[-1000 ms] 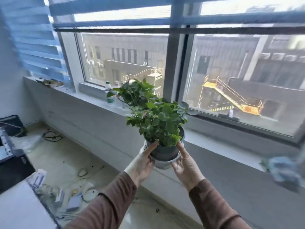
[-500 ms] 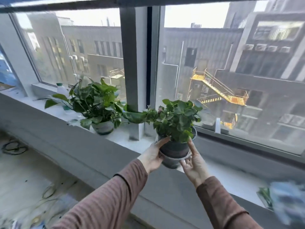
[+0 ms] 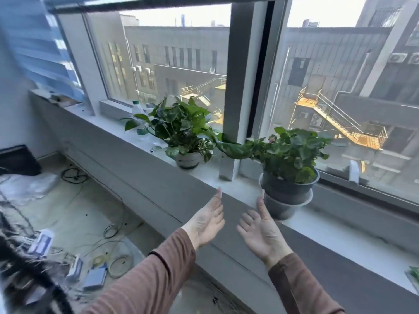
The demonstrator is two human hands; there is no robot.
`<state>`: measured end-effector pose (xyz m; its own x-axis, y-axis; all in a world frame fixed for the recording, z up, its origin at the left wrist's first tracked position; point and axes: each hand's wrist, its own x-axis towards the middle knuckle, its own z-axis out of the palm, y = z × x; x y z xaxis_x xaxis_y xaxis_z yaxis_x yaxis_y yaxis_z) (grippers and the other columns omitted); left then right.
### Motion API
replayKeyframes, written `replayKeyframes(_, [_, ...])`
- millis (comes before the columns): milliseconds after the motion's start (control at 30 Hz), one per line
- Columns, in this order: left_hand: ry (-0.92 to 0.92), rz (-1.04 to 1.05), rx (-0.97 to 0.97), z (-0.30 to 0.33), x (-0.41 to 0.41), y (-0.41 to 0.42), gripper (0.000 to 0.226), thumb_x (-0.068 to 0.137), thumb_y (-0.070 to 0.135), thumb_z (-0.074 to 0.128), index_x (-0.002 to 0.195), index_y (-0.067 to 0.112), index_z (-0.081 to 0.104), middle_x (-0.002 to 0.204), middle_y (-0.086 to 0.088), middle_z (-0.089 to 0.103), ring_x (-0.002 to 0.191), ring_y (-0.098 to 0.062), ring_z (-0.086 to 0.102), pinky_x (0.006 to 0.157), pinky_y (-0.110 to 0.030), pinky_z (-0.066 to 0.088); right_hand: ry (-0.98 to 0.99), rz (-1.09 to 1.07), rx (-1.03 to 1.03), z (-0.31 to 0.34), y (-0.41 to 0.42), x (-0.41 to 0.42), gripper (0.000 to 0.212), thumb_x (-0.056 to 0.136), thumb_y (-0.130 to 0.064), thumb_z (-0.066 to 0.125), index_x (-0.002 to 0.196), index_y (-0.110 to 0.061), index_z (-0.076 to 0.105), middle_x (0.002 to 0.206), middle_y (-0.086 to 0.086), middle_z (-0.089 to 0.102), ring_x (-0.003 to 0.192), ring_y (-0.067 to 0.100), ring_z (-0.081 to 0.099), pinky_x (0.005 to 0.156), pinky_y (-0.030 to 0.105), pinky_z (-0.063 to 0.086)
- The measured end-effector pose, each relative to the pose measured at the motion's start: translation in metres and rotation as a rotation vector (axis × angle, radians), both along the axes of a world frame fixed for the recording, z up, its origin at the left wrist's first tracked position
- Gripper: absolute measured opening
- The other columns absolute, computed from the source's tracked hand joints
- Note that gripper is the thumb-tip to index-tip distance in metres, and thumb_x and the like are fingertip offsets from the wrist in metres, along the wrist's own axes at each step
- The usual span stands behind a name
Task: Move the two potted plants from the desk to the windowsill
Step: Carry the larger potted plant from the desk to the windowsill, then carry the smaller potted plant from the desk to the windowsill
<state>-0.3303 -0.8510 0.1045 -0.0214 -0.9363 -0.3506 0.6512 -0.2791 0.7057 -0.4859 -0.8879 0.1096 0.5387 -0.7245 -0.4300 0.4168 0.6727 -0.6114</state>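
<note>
Two potted plants stand on the white windowsill (image 3: 340, 236). The leafy plant in a pale pot (image 3: 188, 158) sits to the left of the window post. The bushy plant in a dark grey pot (image 3: 286, 191) on a grey saucer stands to the right of the post. My left hand (image 3: 207, 219) and my right hand (image 3: 260, 230) hover palms up in front of the sill, both empty with fingers apart. The right hand's fingertips are just left of the grey pot, apart from it.
A plastic bottle (image 3: 138, 116) stands on the sill behind the left plant. A grey window post (image 3: 231, 109) rises between the pots. Cables and small devices (image 3: 95, 277) litter the floor at lower left. A blue blind (image 3: 34, 48) hangs at upper left.
The grey-potted plant, carried in both hands before, now stands on the windowsill. Both hands have let go and drawn back, open.
</note>
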Motion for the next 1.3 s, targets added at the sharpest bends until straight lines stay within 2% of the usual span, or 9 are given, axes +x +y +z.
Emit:
replayKeyframes(100, [0.015,0.126,0.015,-0.013,0.07,0.095,0.147,0.039,0.068,0.085,0.157,0.01,0.019,0.167,-0.007,0.012,0.152,-0.02,0.01,0.122,-0.04,0.011,0.064,0.156,-0.033,0.003,0.064,0.064,0.12,0.07,-0.069,0.075,0.172,-0.018,0.036,0.176,0.01,0.039,0.167,0.022,0.033,0.134,0.046,0.028])
replayKeyframes(167, [0.001,0.25,0.041,-0.024,0.126,0.178,0.129,0.053,0.068,0.08,0.155,0.009,0.026,0.166,-0.007,0.018,0.151,-0.021,0.015,0.122,-0.04,0.014,0.043,0.25,-0.052,0.007,0.124,0.122,0.143,0.053,-0.07,0.082,0.176,-0.025,0.026,0.184,0.007,0.028,0.172,0.021,0.023,0.138,0.049,0.017])
replayKeyframes(300, [-0.002,0.503,0.116,-0.054,0.217,0.342,0.097,0.079,0.057,0.066,0.154,0.008,0.029,0.165,-0.009,0.02,0.149,-0.022,0.021,0.121,-0.038,0.019,0.063,0.474,-0.063,-0.009,0.243,0.228,0.126,0.064,-0.066,0.071,0.175,-0.024,0.03,0.184,0.006,0.029,0.171,0.019,0.025,0.136,0.049,0.024])
replayKeyframes(600, [-0.023,0.843,0.315,-0.106,0.331,0.619,0.1,0.081,0.062,0.063,0.157,0.011,0.022,0.167,-0.005,0.013,0.151,-0.019,0.013,0.122,-0.039,0.013,0.054,0.85,-0.075,-0.081,0.47,0.392,0.102,0.09,-0.062,0.068,0.176,-0.028,0.026,0.187,0.003,0.017,0.173,0.023,0.016,0.133,0.048,0.026])
replayKeyframes(767, [-0.08,0.865,0.278,-0.132,0.367,0.647,0.09,0.082,0.058,0.062,0.156,0.025,0.022,0.167,0.001,0.01,0.151,-0.017,0.008,0.12,-0.039,0.008,0.039,0.86,-0.084,-0.109,0.522,0.448,0.114,0.083,-0.059,0.075,0.177,-0.024,0.021,0.188,-0.002,0.01,0.175,0.019,0.006,0.138,0.05,0.018])
replayKeyframes(900, [-0.059,0.881,0.216,-0.149,0.394,0.634,0.041,0.079,0.042,0.071,0.119,0.034,0.066,0.147,0.006,0.049,0.138,-0.012,0.039,0.115,-0.032,0.021,0.068,0.814,-0.122,-0.132,0.528,0.481,0.103,0.092,-0.049,0.073,0.176,-0.015,0.024,0.188,0.0,0.016,0.174,0.017,0.013,0.139,0.047,0.014])
replayKeyframes(1033, [-0.029,0.934,0.207,-0.163,0.407,0.624,0.02,0.091,0.028,0.065,0.111,0.024,0.071,0.116,0.008,0.074,0.114,-0.008,0.058,0.104,-0.027,0.033,0.069,0.82,-0.118,-0.147,0.527,0.487,0.073,0.101,-0.037,0.069,0.166,-0.01,0.049,0.181,0.005,0.037,0.169,0.019,0.031,0.139,0.048,0.017])
replayKeyframes(1167, [-0.107,0.883,0.241,-0.156,0.4,0.61,0.018,0.097,0.028,0.059,0.113,0.023,0.067,0.096,0.015,0.079,0.108,-0.005,0.056,0.106,-0.027,0.027,0.045,0.748,-0.11,-0.148,0.518,0.48,0.066,0.096,-0.034,0.074,0.156,-0.009,0.063,0.165,0.005,0.052,0.157,0.018,0.043,0.138,0.046,0.022])
replayKeyframes(1300, [-0.234,0.739,0.189,-0.126,0.374,0.562,0.032,0.097,0.034,0.056,0.124,0.019,0.065,0.116,0.006,0.075,0.113,-0.006,0.062,0.103,-0.026,0.035,-0.005,0.621,-0.113,-0.133,0.478,0.448,0.067,0.095,-0.035,0.076,0.156,-0.011,0.062,0.156,0.001,0.058,0.16,0.023,0.047,0.136,0.046,0.028])
